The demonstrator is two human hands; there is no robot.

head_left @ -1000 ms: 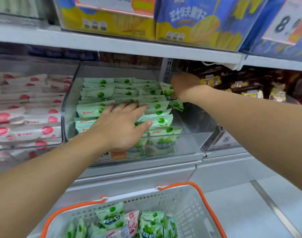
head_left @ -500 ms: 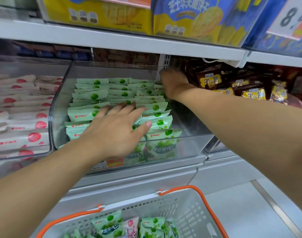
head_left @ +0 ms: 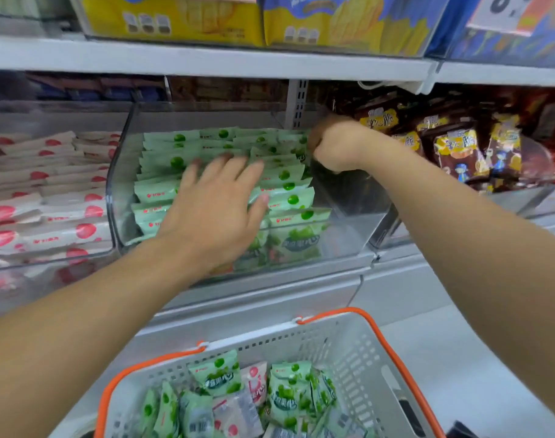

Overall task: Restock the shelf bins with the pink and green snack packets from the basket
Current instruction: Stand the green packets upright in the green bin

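Note:
A clear shelf bin [head_left: 349,222] holds rows of green snack packets [head_left: 172,159]. My left hand [head_left: 213,210] lies flat on these rows, fingers spread, holding nothing. My right hand [head_left: 336,143] is curled at the bin's back right corner, against the rear packets. Its fingers are hidden, so I cannot tell if it holds one. The bin to the left holds pink packets [head_left: 49,197]. Below, a grey basket with orange handles [head_left: 393,352] contains several green packets [head_left: 216,373] and a few pink ones [head_left: 254,384].
Brown and yellow snack bags [head_left: 459,150] fill the bin on the right, close to my right forearm. An upper shelf board [head_left: 206,61] hangs low over the bins, carrying yellow boxes [head_left: 175,17]. Grey floor [head_left: 443,343] shows to the right of the basket.
My right hand has moved from the middle right of the green bin back into its rear right corner, and the packets it carried no longer show. My left hand stays pressed on the rows.

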